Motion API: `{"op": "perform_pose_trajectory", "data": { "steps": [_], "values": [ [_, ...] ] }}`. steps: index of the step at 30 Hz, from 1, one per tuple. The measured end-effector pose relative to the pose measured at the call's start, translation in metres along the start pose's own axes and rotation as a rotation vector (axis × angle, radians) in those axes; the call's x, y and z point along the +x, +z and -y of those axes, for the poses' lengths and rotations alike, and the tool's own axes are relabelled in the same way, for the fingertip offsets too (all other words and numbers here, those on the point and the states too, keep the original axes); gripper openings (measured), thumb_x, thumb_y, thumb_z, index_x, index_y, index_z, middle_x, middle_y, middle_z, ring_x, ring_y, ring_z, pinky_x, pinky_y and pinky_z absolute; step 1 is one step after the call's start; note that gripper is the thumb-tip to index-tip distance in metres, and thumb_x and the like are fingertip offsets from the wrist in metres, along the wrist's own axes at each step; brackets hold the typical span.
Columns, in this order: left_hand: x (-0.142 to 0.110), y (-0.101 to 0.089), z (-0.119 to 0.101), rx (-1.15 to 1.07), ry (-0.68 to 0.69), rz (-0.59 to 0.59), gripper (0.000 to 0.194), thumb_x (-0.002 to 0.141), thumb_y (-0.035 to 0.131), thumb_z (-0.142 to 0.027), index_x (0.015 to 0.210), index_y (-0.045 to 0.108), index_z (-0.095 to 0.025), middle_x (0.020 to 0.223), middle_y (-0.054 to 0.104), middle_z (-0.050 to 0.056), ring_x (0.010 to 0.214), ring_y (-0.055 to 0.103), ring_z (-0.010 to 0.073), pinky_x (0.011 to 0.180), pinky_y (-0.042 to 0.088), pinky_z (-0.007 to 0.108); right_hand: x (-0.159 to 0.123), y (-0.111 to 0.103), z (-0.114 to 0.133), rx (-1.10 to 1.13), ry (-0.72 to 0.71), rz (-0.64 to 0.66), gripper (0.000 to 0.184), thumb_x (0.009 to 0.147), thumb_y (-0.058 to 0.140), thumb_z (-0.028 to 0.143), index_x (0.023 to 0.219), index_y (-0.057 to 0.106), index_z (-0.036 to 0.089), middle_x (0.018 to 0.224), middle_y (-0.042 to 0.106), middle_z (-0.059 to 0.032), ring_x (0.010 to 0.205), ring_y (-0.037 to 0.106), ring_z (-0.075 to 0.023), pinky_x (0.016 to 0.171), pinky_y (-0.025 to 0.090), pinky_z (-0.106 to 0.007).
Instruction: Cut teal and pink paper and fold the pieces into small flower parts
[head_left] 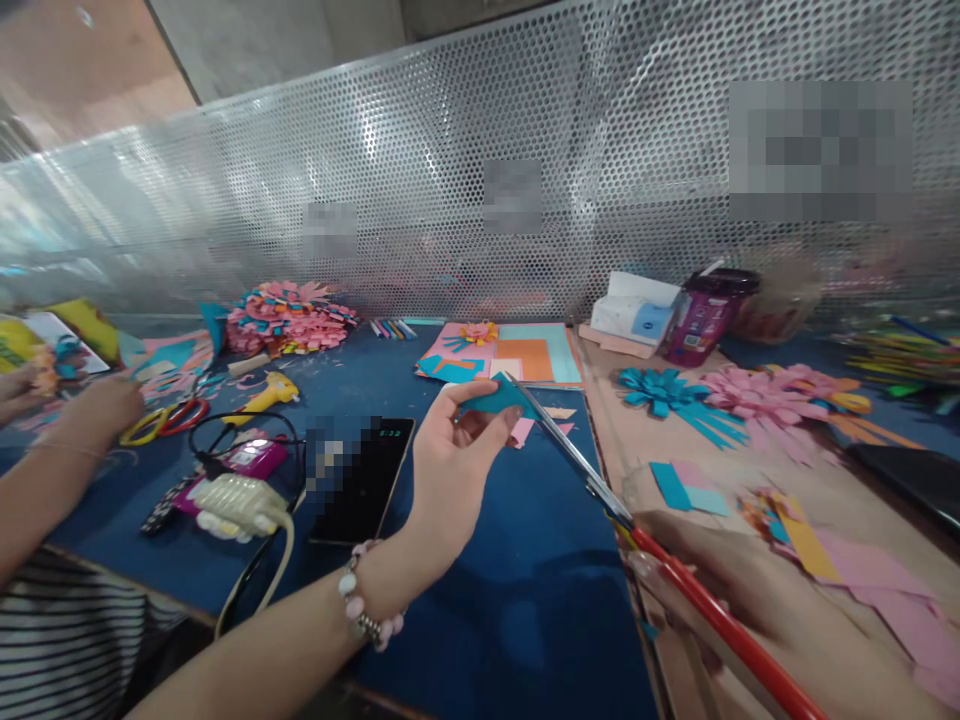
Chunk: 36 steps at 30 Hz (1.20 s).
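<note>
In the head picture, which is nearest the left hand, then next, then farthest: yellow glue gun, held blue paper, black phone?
1. Blue paper: held in the left hand.
2. Black phone: just left of the hand.
3. Yellow glue gun: farther left, past the phone.

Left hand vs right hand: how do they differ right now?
The left hand pinches blue paper near its fingertips; the right hand grips red-handled scissors. The left wrist wears a beaded bracelet; none shows on the right. The left hand looks sharp, the right blurred. Both are bare and holding something.
</note>
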<state>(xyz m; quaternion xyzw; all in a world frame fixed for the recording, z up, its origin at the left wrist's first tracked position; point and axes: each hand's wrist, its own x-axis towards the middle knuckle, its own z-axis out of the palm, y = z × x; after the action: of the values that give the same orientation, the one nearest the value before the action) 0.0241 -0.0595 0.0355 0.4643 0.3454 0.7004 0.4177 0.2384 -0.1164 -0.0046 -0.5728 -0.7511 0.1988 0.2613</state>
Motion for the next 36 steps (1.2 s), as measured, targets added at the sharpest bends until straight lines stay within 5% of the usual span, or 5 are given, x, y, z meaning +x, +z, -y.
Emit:
{"op": "perform_pose_trajectory", "data": {
  "steps": [10, 36],
  "values": [
    [0.000, 0.000, 0.000, -0.004, 0.009, 0.003, 0.027, 0.068, 0.068, -0.018, 0.093, 0.056, -0.017, 0.073, 0.059, -0.001, 0.063, 0.056, 0.0078, 0.060, 0.050, 0.021, 0.001, -0.006, 0.000, 0.093, 0.009, 0.160, 0.029, 0.087, 0.048, 0.032, 0.111, 0.053, 0.016, 0.111, 0.055, -0.0075, 0.092, 0.056, -0.0173, 0.077, 0.049, -0.037],
    [-0.001, 0.000, -0.002, 0.051, 0.014, -0.010, 0.029, 0.069, 0.067, -0.021, 0.094, 0.055, -0.018, 0.077, 0.058, 0.001, 0.064, 0.056, 0.0090, 0.061, 0.049, 0.023, 0.006, -0.010, 0.005, 0.092, -0.003, 0.200, 0.028, 0.087, 0.047, 0.032, 0.110, 0.053, 0.018, 0.111, 0.055, -0.0075, 0.091, 0.056, -0.0168, 0.077, 0.049, -0.036]
  ]
}}
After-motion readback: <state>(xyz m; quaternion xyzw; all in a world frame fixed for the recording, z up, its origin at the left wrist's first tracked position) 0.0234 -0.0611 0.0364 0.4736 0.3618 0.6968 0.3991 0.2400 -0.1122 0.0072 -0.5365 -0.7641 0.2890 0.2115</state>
